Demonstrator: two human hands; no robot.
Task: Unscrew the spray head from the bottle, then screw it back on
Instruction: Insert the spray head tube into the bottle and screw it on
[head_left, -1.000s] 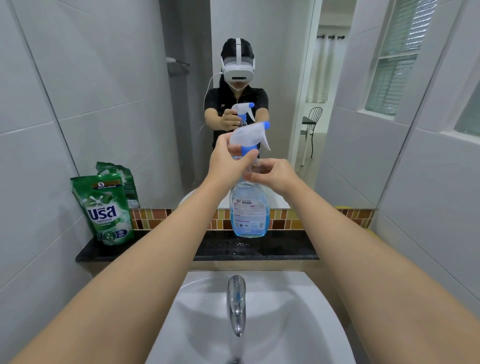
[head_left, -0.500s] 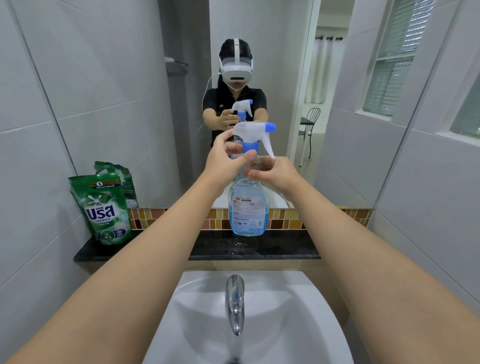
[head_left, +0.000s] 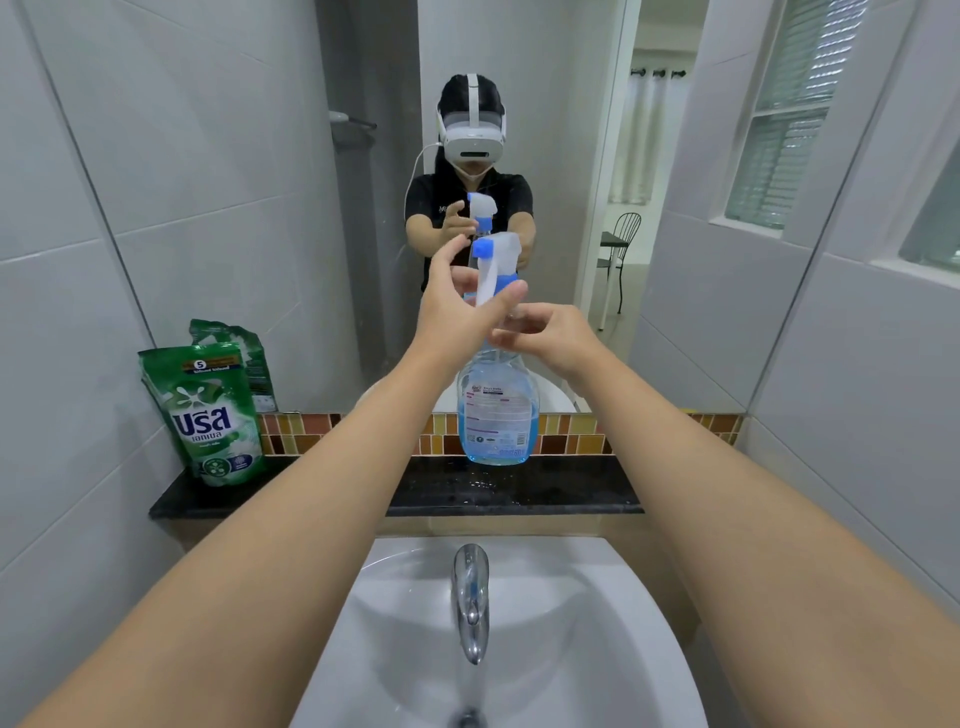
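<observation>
While the bottle (head_left: 497, 410) stands upright on the dark counter (head_left: 561, 491) behind the sink (head_left: 571, 623), its long axis runs straight up, and that vertical line is what I have to turn about. The spray head (head_left: 496, 260) sits on top of the neck, nozzle pointing left and toward me, and I cannot tell whether its blue collar is fully seated on the thread or partly backed off.

My left hand (head_left: 457, 306) is at the head's level, fingers spread loosely, with the thumb lying across the front of the collar below the trigger; it looks more like a light touch than a firm grip. My right hand (head_left: 550, 332) is lower, curled round the neck of the bottle from the right side and holding it steady.

So both hands are touching the thing, the left above the right along the same axis. I judge the next twist falls to the left hand, which first needs to close properly on the collar.

A green detergent pouch (head_left: 215, 415) stands well apart at the counter's left end, clear of my forearms.
</observation>
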